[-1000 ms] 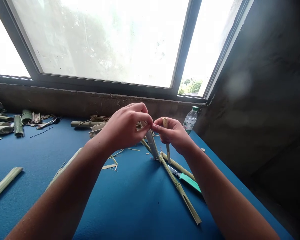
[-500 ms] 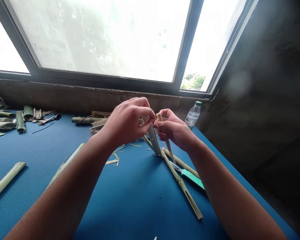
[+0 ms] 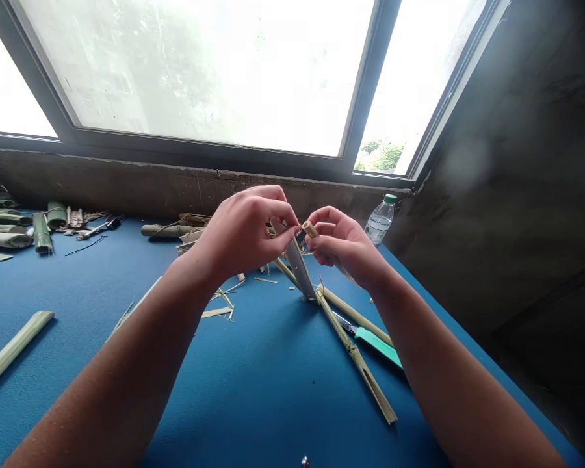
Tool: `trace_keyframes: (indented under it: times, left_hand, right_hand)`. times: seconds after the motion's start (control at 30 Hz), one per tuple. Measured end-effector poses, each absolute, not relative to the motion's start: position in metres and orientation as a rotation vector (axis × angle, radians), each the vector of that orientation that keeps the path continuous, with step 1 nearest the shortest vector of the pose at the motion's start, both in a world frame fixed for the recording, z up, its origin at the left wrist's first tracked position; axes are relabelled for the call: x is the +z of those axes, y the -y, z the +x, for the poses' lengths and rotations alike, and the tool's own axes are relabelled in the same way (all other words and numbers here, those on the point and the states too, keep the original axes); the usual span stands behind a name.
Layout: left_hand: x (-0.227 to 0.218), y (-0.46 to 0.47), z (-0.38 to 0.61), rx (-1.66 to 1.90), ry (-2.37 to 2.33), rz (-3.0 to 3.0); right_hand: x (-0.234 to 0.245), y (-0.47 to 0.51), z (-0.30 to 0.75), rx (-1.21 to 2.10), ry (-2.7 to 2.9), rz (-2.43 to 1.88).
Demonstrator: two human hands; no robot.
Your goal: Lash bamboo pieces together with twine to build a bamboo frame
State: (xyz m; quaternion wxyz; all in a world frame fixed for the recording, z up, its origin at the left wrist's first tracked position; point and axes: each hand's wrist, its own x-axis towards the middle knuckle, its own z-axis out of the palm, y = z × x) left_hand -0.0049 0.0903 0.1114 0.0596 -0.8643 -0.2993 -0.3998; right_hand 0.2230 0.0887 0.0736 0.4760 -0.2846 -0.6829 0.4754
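Both my hands meet above the middle of the blue table (image 3: 253, 390). My left hand (image 3: 244, 231) is closed, its fingertips pinching the top of a flat pale bamboo strip (image 3: 299, 270) that slants down to the tabletop. My right hand (image 3: 344, 244) is closed round a thin bamboo stick (image 3: 310, 229), whose cut end pokes out by the thumb and touches the strip's top. Under the hands lie long split bamboo pieces (image 3: 355, 357) and a green-handled knife (image 3: 373, 339).
A plastic water bottle (image 3: 380, 221) stands at the back right by the dark wall. Bamboo tubes and tools (image 3: 39, 227) lie at the far left, more bamboo (image 3: 168, 230) under the window sill, a split stick (image 3: 14, 348) at the left edge, and shavings (image 3: 221, 305).
My right hand has tilted the stick from upright to slanting, bringing its end against the strip's top. The view has shifted slightly upward.
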Motion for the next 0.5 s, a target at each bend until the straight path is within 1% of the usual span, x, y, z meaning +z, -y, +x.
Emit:
trace_keyframes:
  times: [0.23,0.5]
  left_hand:
    - [0.1129,-0.0869,-0.0040,-1.210,0.905,-2.629]
    - [0.1129,-0.0906,-0.0056,-1.182,0.890,-2.626]
  right_hand:
    - [0.0733,-0.0816,0.2198,0.808,1.787,-0.797]
    - [0.0722,-0.0810,0.2169,0.784,1.782,-0.784]
